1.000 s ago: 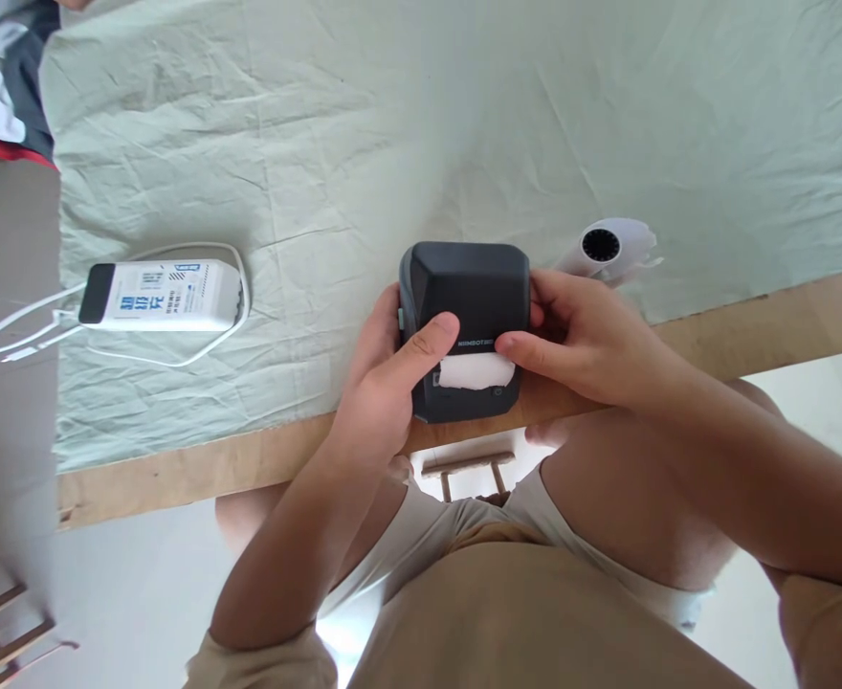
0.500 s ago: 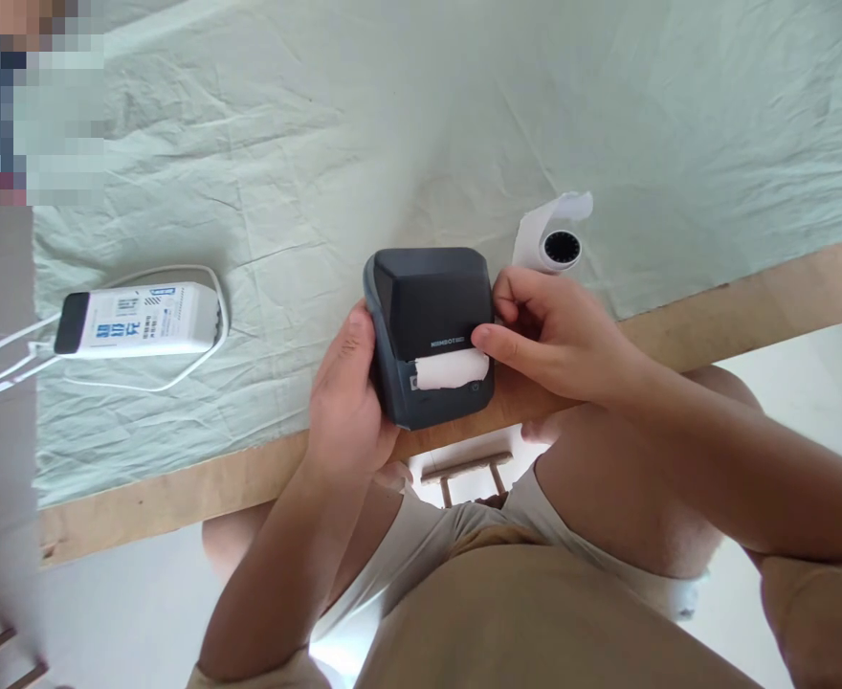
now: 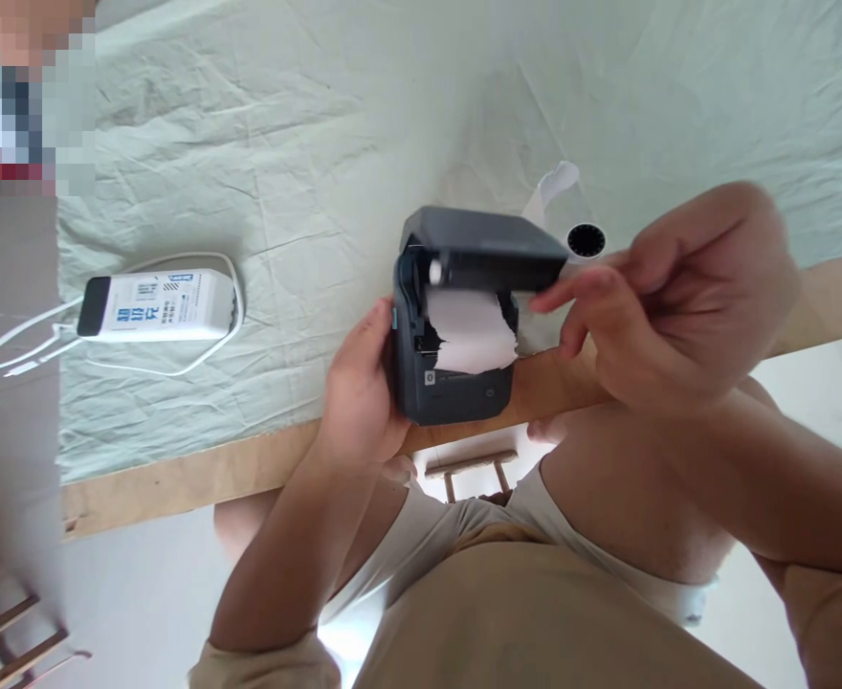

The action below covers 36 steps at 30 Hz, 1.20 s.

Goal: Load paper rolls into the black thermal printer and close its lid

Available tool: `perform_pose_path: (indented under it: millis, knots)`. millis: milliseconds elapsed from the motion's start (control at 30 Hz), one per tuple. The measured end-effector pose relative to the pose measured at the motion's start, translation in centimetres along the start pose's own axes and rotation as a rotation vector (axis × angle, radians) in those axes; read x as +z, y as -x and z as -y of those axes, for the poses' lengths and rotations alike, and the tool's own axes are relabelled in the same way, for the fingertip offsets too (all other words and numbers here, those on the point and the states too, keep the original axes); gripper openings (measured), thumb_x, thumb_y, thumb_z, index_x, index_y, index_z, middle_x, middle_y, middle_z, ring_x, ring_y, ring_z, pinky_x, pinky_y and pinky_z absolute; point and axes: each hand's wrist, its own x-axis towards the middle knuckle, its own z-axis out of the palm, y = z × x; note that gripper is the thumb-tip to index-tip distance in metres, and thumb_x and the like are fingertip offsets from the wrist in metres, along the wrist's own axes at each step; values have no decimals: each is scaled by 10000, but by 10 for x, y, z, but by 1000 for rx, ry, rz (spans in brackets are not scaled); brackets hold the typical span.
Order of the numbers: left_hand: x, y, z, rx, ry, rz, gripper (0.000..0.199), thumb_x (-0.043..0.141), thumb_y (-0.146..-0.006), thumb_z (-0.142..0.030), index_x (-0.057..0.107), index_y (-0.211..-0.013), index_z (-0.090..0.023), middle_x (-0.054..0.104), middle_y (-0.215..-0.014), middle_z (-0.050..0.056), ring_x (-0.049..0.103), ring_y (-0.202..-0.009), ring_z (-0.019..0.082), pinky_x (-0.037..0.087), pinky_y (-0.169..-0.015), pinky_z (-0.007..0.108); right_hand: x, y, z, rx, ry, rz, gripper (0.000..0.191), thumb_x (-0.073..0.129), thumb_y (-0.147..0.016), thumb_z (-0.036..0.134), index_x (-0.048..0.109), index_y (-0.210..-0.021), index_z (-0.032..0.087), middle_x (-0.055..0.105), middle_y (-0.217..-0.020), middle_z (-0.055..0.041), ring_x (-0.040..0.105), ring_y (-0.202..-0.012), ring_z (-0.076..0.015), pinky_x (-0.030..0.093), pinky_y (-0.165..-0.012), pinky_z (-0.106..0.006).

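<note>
A dark label printer (image 3: 456, 400) stands at the table's front edge, with its lid (image 3: 489, 239) tilted up. White paper (image 3: 473, 330) with a ragged edge shows inside it. My left hand (image 3: 364, 388) grips the printer's left side, fingers partly hidden behind the body. My right hand (image 3: 672, 297) is at the lid's right corner, one fingertip at or very near it; its fingers are bent, apart and slightly blurred. Behind the lid lies a paper roll with a black core (image 3: 586, 240), its loose strip trailing to the left.
A white power strip (image 3: 166, 306) with cables lies on the left of the green cloth (image 3: 306, 191). The wooden table edge (image 3: 177, 498) runs along the front. Part of a person shows at the upper left. Wooden stools stand below.
The printer's lid has swung up from closed, showing the paper inside. My right hand has moved right and spread its fingers. The printer sits slightly further right in view.
</note>
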Motion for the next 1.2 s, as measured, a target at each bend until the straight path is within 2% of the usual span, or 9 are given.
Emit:
perform_pose_path:
  millis: [200,333,533,633,767,867,967,1100,1200]
  knots:
    - [-1,7,-3,18,-128,125,318,873,-929,-540,816,-956,-229,866,-1052,83,820,-1230,400,720,-940,446,2,-6,3,39,212,123,210,736,-1023,306,580,-884,289,840,-902,12,686,-597,-147,465,-539,-340]
    - [-4,11,-3,73,-213,210,318,851,-970,-532,841,-1075,-232,867,-1127,82,830,-1166,349,694,-872,371,3,-16,4,22,397,345,66,751,-948,257,687,-957,272,795,-850,6,606,-602,-149,405,-606,-353]
    - [-5,11,-3,32,-239,205,339,833,-971,-550,830,-1059,-223,862,-1080,84,836,-1095,334,684,-829,360,0,-23,14,75,408,591,214,819,-863,272,751,-1066,271,728,-828,6,485,-573,-130,317,-590,-347]
    - [-3,11,-3,-34,-197,124,312,855,-938,-532,801,-967,-226,844,-948,75,843,-1066,349,706,-769,372,-14,-27,19,105,243,496,231,855,-851,291,744,-1054,284,763,-922,15,500,-540,-97,381,-552,-349]
    - [-3,10,-3,-79,-154,30,289,854,-921,-511,792,-922,-229,810,-820,43,848,-918,313,676,-603,326,-40,-45,-10,93,-88,-38,302,862,-822,516,704,-914,275,710,-927,-11,574,-587,-109,341,-453,-343]
    - [-6,9,0,-66,-139,15,287,858,-928,-506,811,-934,-222,808,-815,36,845,-872,285,666,-593,295,-58,-55,-47,328,-55,-240,319,902,-727,364,598,-762,274,571,-723,36,536,-496,-96,385,-443,-344]
    - [-8,9,2,-31,-120,34,295,855,-943,-512,806,-920,-222,801,-805,39,862,-948,316,726,-730,340,-74,-50,-69,437,216,-148,290,885,-806,222,600,-774,262,604,-714,30,638,-615,-128,542,-617,-371]
    - [-6,11,0,-63,-120,60,285,857,-934,-514,811,-997,-239,837,-885,61,855,-1098,379,758,-827,425,-83,-38,-74,336,493,10,281,980,-764,239,731,-890,265,767,-910,-32,722,-860,-198,535,-794,-429]
    - [-2,12,-4,-107,-146,72,322,869,-922,-505,807,-1089,-237,862,-997,83,837,-1177,397,761,-892,481,-82,-40,-73,278,484,37,365,997,-710,181,734,-943,282,813,-1090,-82,716,-968,-220,555,-886,-424]
